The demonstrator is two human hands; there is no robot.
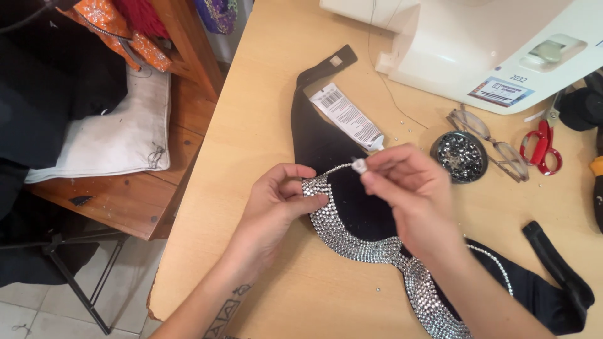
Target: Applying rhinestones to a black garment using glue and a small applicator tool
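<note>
Black bra top (352, 207) lay flat on the wooden table (251, 138), cup edge banded with rhinestones (333, 229). Left hand (279, 201) pinched that studded edge, fingers closed on it. Right hand (408, 188) held a small silvery stone (359, 166) between narrowed fingertips above the cup rim. Best practice, judged: keep fabric taut, set stone flush beside the neighbouring row.

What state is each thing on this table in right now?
Black garment: flat on table, edge partly rhinestoned.
Glue tube: lying on the garment.
Rhinestone dish: open, full.
Red scissors: closed, lying flat.
Glasses: folded.
Left hand: pinching the rhinestoned edge.
Right hand: holding a small stone.
</note>
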